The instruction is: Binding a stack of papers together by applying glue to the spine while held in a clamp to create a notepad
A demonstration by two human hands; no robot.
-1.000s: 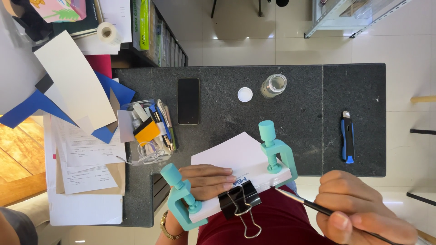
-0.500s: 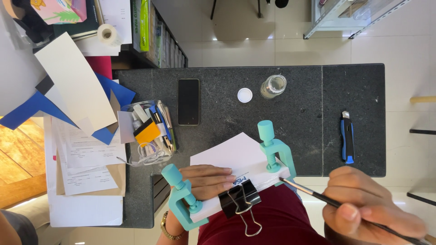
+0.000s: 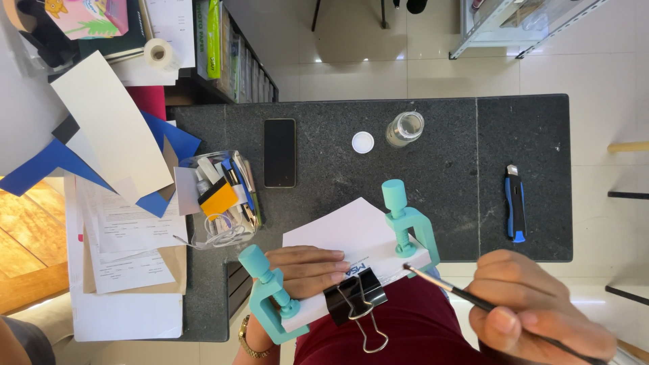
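Dark speckled stone makes up the surface (image 3: 433, 182), with pale floor tiles beyond its far edge. The right hand (image 3: 537, 307) is cut off at the bottom corner; its fingers (image 3: 507, 324) are clenched around a thin dark brush (image 3: 466, 295), whose rear end runs out of view. The brush slants up and leftward from those fingers, its tip touching the edge of a white paper block (image 3: 358, 253). That block lies at the near edge of the surface, squeezed between two teal plastic clamps (image 3: 405, 223), with a black binder clip (image 3: 355, 297) biting its near side. The left hand (image 3: 304, 270) lies flat on the block, fingers stretched out and pressing down, grasping nothing; its wrist, wearing a gold watch (image 3: 251, 338), is partly hidden by the nearer clamp. Beyond the left fingers lie a black phone (image 3: 279, 153), a white round cap (image 3: 363, 142) and a small glass jar (image 3: 404, 128). Beyond the right fingers lies a blue utility knife (image 3: 515, 204). Left of the left fingers, a clear tub (image 3: 220, 196) holds jumbled stationery, hard to sort out.
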